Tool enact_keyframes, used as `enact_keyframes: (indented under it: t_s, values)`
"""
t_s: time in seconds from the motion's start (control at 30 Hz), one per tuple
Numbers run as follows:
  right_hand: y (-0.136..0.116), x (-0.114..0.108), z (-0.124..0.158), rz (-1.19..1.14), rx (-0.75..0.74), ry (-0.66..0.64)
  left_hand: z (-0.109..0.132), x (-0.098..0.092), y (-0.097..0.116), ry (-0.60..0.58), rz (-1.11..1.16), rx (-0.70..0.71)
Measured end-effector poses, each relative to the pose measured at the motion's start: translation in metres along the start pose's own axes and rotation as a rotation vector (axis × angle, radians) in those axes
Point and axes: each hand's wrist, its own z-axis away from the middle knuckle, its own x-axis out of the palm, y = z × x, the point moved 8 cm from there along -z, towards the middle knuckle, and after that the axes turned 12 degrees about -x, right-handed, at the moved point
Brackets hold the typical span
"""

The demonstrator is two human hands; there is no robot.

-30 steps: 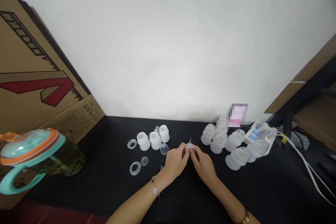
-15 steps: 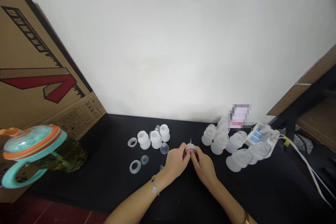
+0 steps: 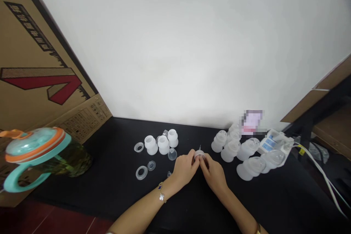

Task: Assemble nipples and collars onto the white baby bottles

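Observation:
Both my hands meet over the black table. My left hand (image 3: 185, 168) and my right hand (image 3: 214, 174) pinch a small translucent plastic collar (image 3: 199, 155) between their fingertips, with a thin pointed tip rising from it. To the left lie frosted bottle-like parts (image 3: 163, 144), a transparent dome cap (image 3: 172, 154), a silicone teat (image 3: 151, 165) and a frosted ring (image 3: 141, 172). Frosted plastic baby bottles (image 3: 230, 150) stand in a group to the right of my right hand.
A cardboard box (image 3: 41, 62) leans at the left behind a teal-handled cup with an orange rim (image 3: 35, 145). The black table (image 3: 109, 193) meets a white wall. A white power strip (image 3: 275, 142) with a white cable (image 3: 323, 175) sits at the right.
The whole scene has shifted slightly as my head tilts. My hands stay together on the collar, with no visible change in their hold.

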Motion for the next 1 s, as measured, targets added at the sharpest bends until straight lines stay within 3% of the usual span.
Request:
enact_keyframes:
  t_s: [1.0]
  values:
    - [-0.0002,-0.0041,-0.0010,-0.039,-0.001,0.041,0.0000,0.0006,-0.0011,-0.026,0.009,-0.030]
